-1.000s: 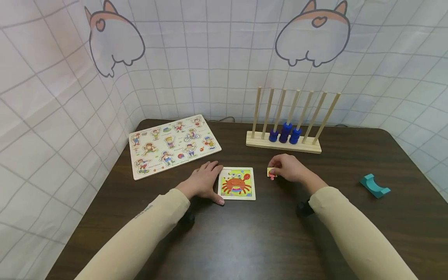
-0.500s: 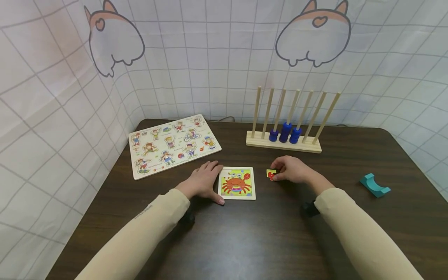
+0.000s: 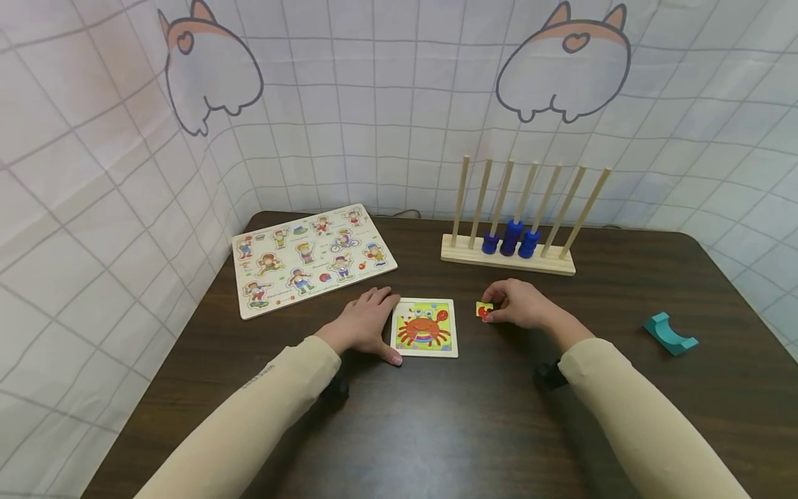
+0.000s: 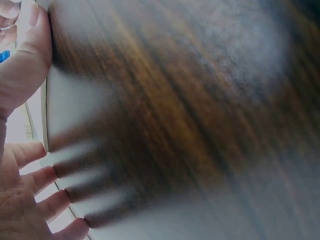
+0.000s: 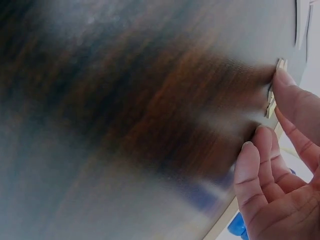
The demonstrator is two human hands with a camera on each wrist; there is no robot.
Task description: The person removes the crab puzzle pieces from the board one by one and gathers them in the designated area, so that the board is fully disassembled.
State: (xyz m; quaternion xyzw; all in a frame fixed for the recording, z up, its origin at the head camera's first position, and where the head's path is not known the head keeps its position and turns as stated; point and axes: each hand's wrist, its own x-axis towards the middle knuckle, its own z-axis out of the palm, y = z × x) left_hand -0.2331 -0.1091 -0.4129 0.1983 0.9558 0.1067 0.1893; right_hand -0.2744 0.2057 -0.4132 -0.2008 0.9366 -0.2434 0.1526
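A crab jigsaw puzzle (image 3: 424, 330) in a pale square frame lies flat on the table, with a bare patch in its upper left corner. My left hand (image 3: 364, 324) rests at the frame's left side, fingers spread, thumb by its lower left corner; in the left wrist view its fingertips (image 4: 61, 196) touch the tabletop. To the right of the frame, my right hand (image 3: 522, 305) pinches a small yellow and red puzzle piece (image 3: 483, 310) at the table surface. The right wrist view shows the thumb against this thin piece (image 5: 270, 107), seen edge-on.
A board of sports figures (image 3: 312, 260) lies at the back left. Behind my right hand stands a wooden rack (image 3: 508, 260) with upright pegs and blue beads (image 3: 511, 239). A teal arched block (image 3: 670, 335) lies on the right. Patterned cloth walls (image 3: 386, 118) enclose the table.
The puzzle piece has turned slightly under my right fingers, and that hand has shifted a little right and down. My left hand stays in place. The head view has moved slightly.
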